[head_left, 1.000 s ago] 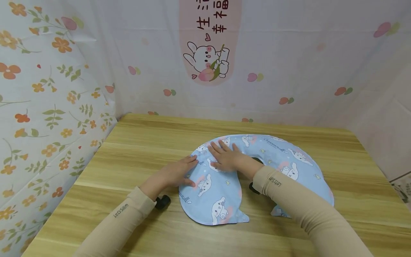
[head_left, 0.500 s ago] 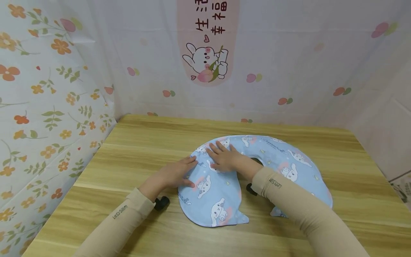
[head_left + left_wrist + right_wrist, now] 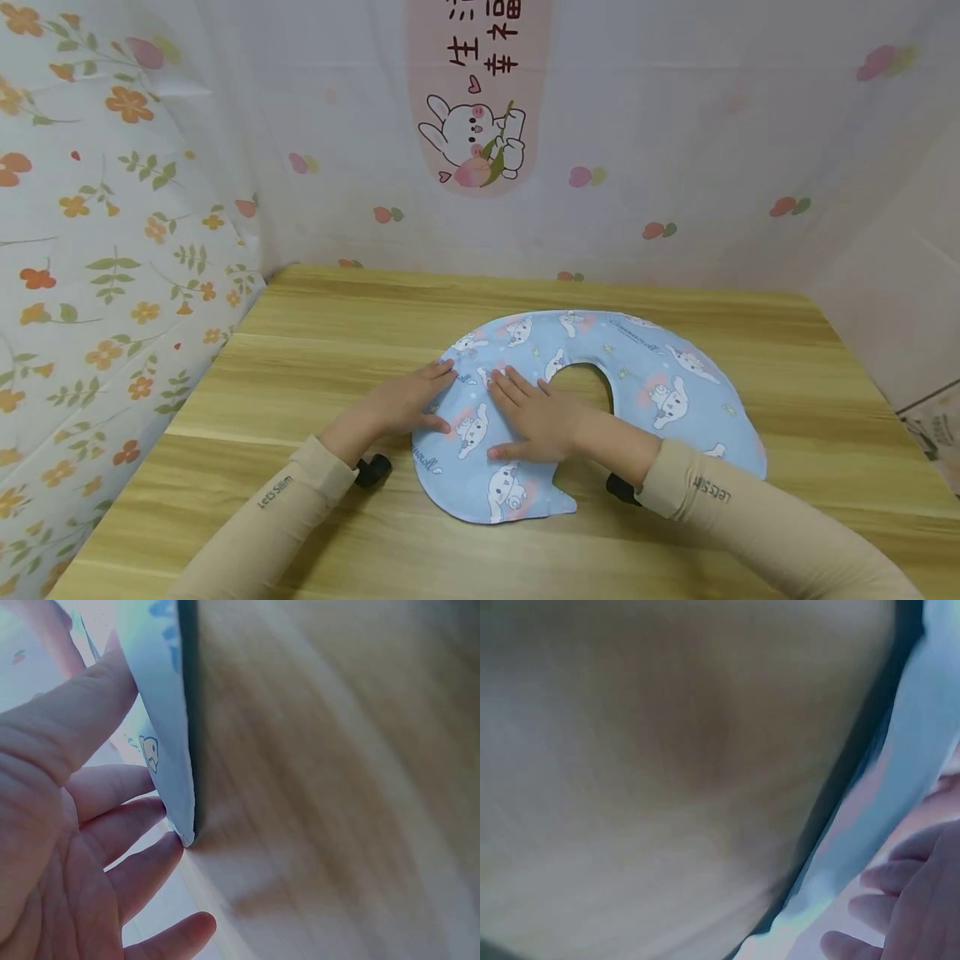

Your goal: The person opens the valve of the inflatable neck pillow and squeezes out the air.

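Observation:
A light blue U-shaped fabric piece [image 3: 630, 354], printed with white long-eared cartoon characters, lies on the wooden table with its curve at the back. My left hand [image 3: 401, 404] touches its outer left edge, fingers extended. In the left wrist view, that fabric edge [image 3: 166, 724] runs between the thumb and the other fingers, the fingertips against its rim. My right hand [image 3: 543, 425] rests flat on the left arm of the U, fingers spread. Only part of the right hand [image 3: 915, 900] appears in the right wrist view, beside the fabric's inner edge. My right forearm covers the U's right end.
The wooden table [image 3: 315, 333] extends around the fabric on every side. A white curtain [image 3: 675, 125] with a rabbit print hangs behind it, and a flowered curtain [image 3: 135, 250] hangs at the left. Black wrist devices [image 3: 372, 471] sit under both wrists.
My right hand has slid toward me and slightly right along the left arm of the fabric, uncovering its upper curve. The left hand keeps its place at the edge.

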Demonstrator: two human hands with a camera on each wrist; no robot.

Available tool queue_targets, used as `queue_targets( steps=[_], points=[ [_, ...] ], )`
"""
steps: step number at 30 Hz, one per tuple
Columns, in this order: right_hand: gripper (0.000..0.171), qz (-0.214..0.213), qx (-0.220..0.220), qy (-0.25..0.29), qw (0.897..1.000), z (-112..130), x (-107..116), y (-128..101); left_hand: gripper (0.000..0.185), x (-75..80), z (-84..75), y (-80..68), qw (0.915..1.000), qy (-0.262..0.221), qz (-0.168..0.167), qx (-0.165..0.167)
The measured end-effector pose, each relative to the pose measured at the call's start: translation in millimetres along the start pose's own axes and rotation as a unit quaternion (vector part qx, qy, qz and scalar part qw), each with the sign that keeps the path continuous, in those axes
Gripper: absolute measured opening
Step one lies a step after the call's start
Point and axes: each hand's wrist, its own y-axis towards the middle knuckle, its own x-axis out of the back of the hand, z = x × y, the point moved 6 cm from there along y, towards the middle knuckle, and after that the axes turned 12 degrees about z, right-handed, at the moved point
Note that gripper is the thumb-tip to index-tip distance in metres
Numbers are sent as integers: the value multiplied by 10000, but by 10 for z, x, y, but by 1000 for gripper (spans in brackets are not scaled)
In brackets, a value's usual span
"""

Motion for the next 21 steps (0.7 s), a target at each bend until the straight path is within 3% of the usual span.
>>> queue_targets(
  steps=[8,21],
  points=[
    [119,80,196,182,9996,229,-170,-82,84,-41,39,-3,10000,1,42,-7],
    [130,102,238,206,9995,372,-357,77,86,-30,68,-2,9999,83,-39,-88]
  ],
)
